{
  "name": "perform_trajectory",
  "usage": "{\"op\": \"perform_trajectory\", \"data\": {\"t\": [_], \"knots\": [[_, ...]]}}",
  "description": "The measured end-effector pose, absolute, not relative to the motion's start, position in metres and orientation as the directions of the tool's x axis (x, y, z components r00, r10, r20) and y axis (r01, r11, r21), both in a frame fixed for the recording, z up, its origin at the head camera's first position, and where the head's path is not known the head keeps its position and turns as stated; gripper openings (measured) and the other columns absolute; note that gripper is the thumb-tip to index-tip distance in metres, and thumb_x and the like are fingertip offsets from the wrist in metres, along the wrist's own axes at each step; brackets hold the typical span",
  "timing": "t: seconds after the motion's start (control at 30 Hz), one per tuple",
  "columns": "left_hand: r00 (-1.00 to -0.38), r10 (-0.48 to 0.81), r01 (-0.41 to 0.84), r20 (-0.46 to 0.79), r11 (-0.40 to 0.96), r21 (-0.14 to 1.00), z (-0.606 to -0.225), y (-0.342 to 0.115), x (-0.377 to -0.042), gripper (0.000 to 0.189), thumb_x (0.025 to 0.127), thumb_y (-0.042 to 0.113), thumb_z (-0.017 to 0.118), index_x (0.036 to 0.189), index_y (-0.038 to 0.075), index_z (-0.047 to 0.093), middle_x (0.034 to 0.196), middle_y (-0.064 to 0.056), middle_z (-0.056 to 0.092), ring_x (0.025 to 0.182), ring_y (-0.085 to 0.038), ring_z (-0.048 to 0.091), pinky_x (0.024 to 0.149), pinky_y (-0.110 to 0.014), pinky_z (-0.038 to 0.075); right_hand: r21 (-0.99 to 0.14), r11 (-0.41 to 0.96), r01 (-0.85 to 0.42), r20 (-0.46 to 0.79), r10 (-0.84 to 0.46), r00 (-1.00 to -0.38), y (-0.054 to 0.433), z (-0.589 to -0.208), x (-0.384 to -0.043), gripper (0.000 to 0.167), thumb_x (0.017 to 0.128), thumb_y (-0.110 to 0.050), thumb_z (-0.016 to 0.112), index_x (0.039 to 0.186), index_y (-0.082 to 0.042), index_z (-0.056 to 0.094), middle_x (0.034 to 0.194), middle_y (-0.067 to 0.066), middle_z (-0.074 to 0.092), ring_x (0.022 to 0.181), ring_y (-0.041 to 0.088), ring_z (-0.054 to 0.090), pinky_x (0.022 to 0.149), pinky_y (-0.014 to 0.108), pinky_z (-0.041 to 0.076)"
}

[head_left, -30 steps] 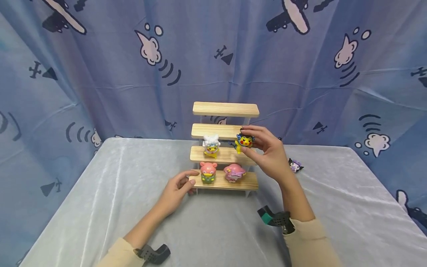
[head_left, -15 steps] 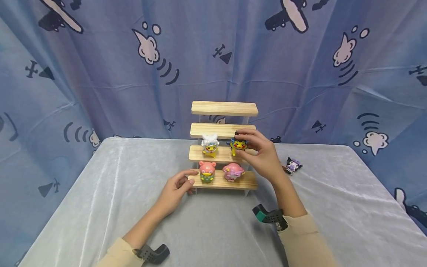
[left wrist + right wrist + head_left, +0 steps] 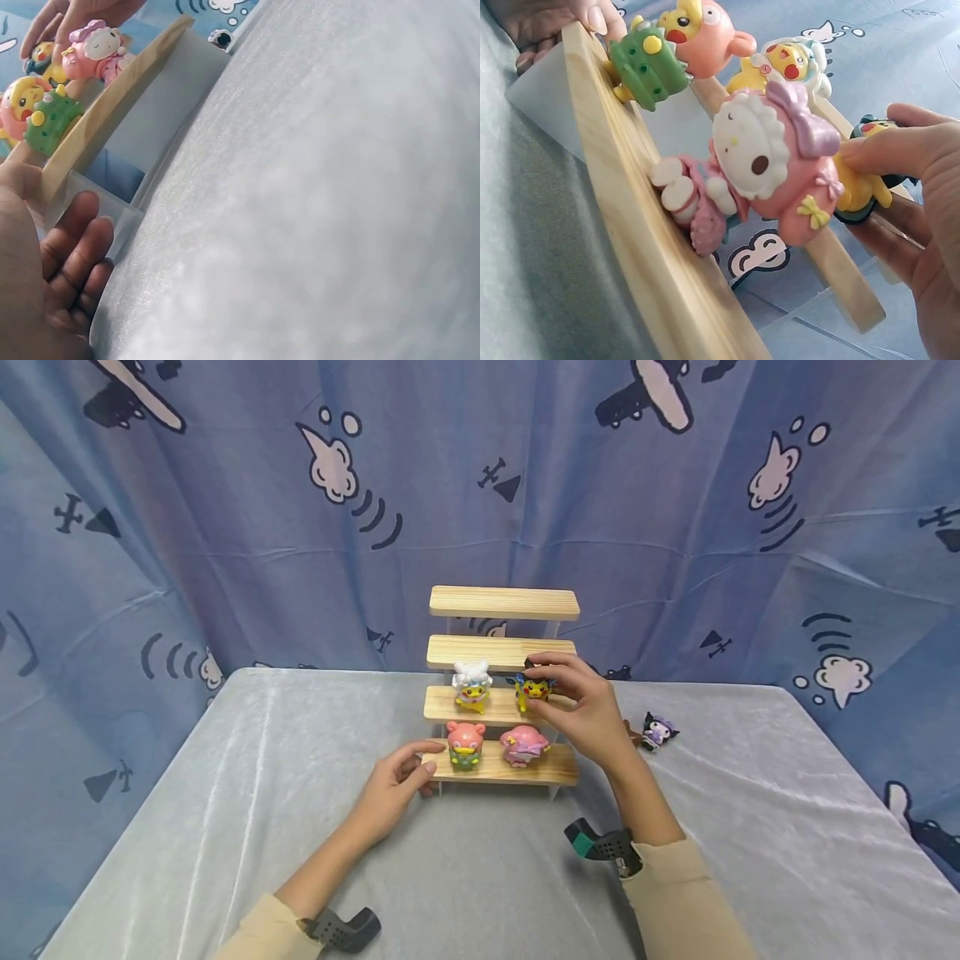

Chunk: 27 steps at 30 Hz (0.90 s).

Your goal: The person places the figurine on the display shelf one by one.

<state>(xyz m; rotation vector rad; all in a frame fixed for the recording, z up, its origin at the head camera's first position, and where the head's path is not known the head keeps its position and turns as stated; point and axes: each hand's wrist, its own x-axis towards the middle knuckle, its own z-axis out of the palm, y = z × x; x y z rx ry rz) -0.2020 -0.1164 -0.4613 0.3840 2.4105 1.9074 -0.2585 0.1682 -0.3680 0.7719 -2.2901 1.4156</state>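
A tiered wooden display stand (image 3: 557,766) stands mid-table. At the left end of its lowest shelf, my left hand (image 3: 393,787) grips the board, some fingers tucked beneath. My right hand (image 3: 588,708) pinches a yellow figurine (image 3: 534,692) with black-and-blue headgear at the right of the second shelf up; fingers partly cover it. To its left stands a yellow figurine in a white fluffy hat (image 3: 472,687). On the lowest shelf are a figurine in a pink hood and green outfit (image 3: 466,746) and a pink figurine with a lilac bow (image 3: 772,161).
A black-and-purple figurine (image 3: 660,732) lies on the grey cloth right of the stand, with a brown object (image 3: 633,735) beside it, partly behind my right forearm. A blue patterned curtain (image 3: 360,568) hangs close behind the stand. The upper two shelves (image 3: 504,602) hold no figurines.
My right hand has moved slightly left and down with the yellow figurine, bringing it onto the second shelf. More of the figurine at right shows. The left hand keeps its grip.
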Motion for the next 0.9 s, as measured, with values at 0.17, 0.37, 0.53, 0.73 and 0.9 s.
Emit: {"op": "perform_trajectory", "data": {"t": [0.17,0.37,0.53,0.73,0.9], "knots": [[-0.969,0.22,0.162,0.116,0.205,0.965,-0.4605,-0.1165,-0.2009,0.028,0.103,0.019,0.059,0.129,0.011,0.064,0.078,-0.013,0.066,0.072,-0.016,0.065,0.069,-0.027,0.056,-0.719,0.359,-0.595,0.532,-0.266,-0.804,0.1686,-0.3684,-0.2575,0.036,0.081,0.007,0.079,0.115,-0.003,0.073,0.134,0.01,0.062,0.12,0.005,0.059,0.092,0.017,0.056],[-0.968,0.223,0.167,0.119,0.211,0.963,-0.4612,-0.1172,-0.2012,0.028,0.103,0.02,0.058,0.129,0.012,0.064,0.079,-0.015,0.066,0.072,-0.015,0.065,0.07,-0.027,0.056,-0.73,0.368,-0.576,0.518,-0.252,-0.818,0.1682,-0.3693,-0.2573,0.032,0.081,0.005,0.08,0.111,-0.003,0.074,0.132,0.01,0.062,0.121,0.023,0.063,0.093,0.018,0.056],[-0.967,0.224,0.168,0.118,0.216,0.962,-0.4622,-0.1173,-0.2017,0.028,0.103,0.02,0.058,0.129,0.012,0.064,0.079,-0.015,0.067,0.072,-0.014,0.065,0.07,-0.027,0.056,-0.741,0.359,-0.568,0.507,-0.256,-0.823,0.1683,-0.3716,-0.2581,0.032,0.081,0.005,0.08,0.111,-0.004,0.074,0.131,0.01,0.061,0.12,0.021,0.062,0.093,0.017,0.055],[-0.967,0.22,0.173,0.127,0.203,0.964,-0.4614,-0.1167,-0.2021,0.028,0.103,0.019,0.059,0.129,0.011,0.064,0.079,-0.016,0.067,0.071,-0.013,0.064,0.069,-0.027,0.056,-0.747,0.325,-0.58,0.495,-0.31,-0.812,0.1678,-0.3713,-0.2579,0.034,0.084,0.003,0.078,0.117,-0.004,0.072,0.134,0.01,0.06,0.116,0.006,0.06,0.093,0.019,0.056],[-0.966,0.224,0.177,0.131,0.201,0.964,-0.4623,-0.117,-0.2023,0.028,0.103,0.019,0.059,0.129,0.01,0.064,0.077,-0.015,0.066,0.071,-0.012,0.064,0.069,-0.027,0.056,-0.748,0.329,-0.576,0.48,-0.33,-0.813,0.1677,-0.3707,-0.2574,0.032,0.087,0.001,0.076,0.119,-0.005,0.072,0.136,0.01,0.059,0.12,0.005,0.057,0.096,0.017,0.054]]}}
